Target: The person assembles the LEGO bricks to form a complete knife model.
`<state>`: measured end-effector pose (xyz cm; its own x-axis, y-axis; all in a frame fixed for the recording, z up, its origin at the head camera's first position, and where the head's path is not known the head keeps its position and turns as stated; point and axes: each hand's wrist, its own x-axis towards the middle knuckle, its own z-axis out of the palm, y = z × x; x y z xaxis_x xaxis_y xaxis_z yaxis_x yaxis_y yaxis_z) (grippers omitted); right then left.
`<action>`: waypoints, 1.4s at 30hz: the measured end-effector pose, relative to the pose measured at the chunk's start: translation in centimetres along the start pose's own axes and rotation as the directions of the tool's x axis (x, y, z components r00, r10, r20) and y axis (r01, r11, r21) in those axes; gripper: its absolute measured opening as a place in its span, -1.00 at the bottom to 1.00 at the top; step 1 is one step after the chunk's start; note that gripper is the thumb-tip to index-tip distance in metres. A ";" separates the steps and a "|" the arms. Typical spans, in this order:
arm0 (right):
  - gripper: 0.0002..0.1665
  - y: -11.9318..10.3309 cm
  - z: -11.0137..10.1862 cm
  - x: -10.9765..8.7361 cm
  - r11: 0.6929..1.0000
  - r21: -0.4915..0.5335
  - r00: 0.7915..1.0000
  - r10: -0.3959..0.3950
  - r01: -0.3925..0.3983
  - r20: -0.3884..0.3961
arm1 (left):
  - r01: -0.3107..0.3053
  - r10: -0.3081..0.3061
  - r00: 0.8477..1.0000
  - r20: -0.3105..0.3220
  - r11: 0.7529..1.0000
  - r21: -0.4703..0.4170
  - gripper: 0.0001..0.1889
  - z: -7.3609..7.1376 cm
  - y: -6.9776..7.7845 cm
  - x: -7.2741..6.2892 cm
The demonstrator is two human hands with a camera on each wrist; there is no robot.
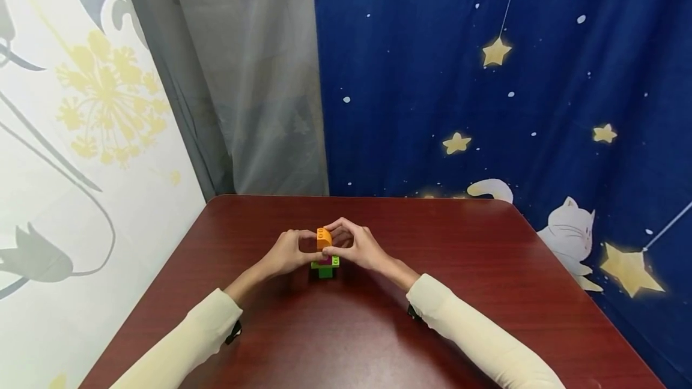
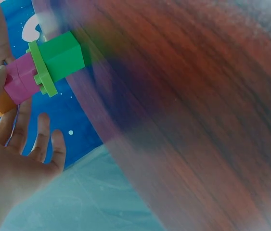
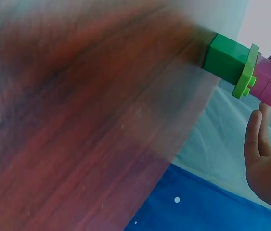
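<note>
A small stack of toy building bricks stands upright on the table. At its base is a green brick point(image 2: 62, 57), then a light green studded plate point(image 3: 245, 72), pink bricks point(image 2: 22, 77), and a rounded orange brick point(image 1: 324, 238) on top. My left hand point(image 1: 289, 253) holds the stack's upper part from the left, its thumb against the pink part in the left wrist view. From the right my right hand point(image 1: 363, 248) grips the same upper part, thumb in front and index finger at the orange brick. Fingers partly hide the pink and orange bricks.
The dark red-brown wooden table point(image 1: 346, 335) spreads around the stack. A blue star-patterned curtain point(image 1: 405, 77) and a grey curtain point(image 1: 259, 77) hang behind it. A white floral-patterned surface point(image 1: 65, 167) stands along the left side.
</note>
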<state>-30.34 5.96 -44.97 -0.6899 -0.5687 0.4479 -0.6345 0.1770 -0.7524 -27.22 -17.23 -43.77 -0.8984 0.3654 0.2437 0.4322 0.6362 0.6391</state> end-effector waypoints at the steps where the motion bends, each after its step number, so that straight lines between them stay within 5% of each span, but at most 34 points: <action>1: -0.50 0.1 0.0 -0.1 1.000 -0.001 1.000 0.006 -0.006 0.001 | 0.001 -0.001 1.000 0.003 1.000 0.001 -0.50 0.2 0.0 -0.1; 7: -0.51 0.1 0.2 -0.7 0.999 -0.029 1.000 0.030 -0.029 0.006 | -0.008 0.008 1.000 -0.003 1.000 0.020 -0.46 1.1 -0.2 -0.5; 14: -0.40 0.2 0.2 -1.9 0.994 -0.099 0.998 0.046 -0.042 0.037 | -0.009 0.009 0.998 0.070 1.000 0.010 -0.54 2.3 -0.9 -1.2; 22: -0.27 0.7 -0.2 -3.1 0.996 -0.084 0.998 0.023 -0.019 0.051 | -0.024 0.024 0.998 0.053 1.000 -0.003 -0.46 3.0 -0.5 -1.4; 31: -0.29 0.7 -2.0 -3.4 0.999 -0.012 0.999 0.053 -0.053 -0.011 | -0.055 0.061 0.997 0.043 0.990 -0.128 -0.38 3.3 0.4 -0.7; 42: -0.28 1.5 -4.4 -3.9 0.972 0.047 0.973 0.231 -0.229 -0.030 | -0.048 0.055 0.998 0.038 0.983 -0.176 -0.32 4.7 1.3 1.7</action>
<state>-30.12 12.01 -45.69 -0.8278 -0.4882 0.2764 -0.4422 0.2645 -0.8571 -27.83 -12.58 -45.93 -0.8695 0.4258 0.2505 0.4540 0.4889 0.7448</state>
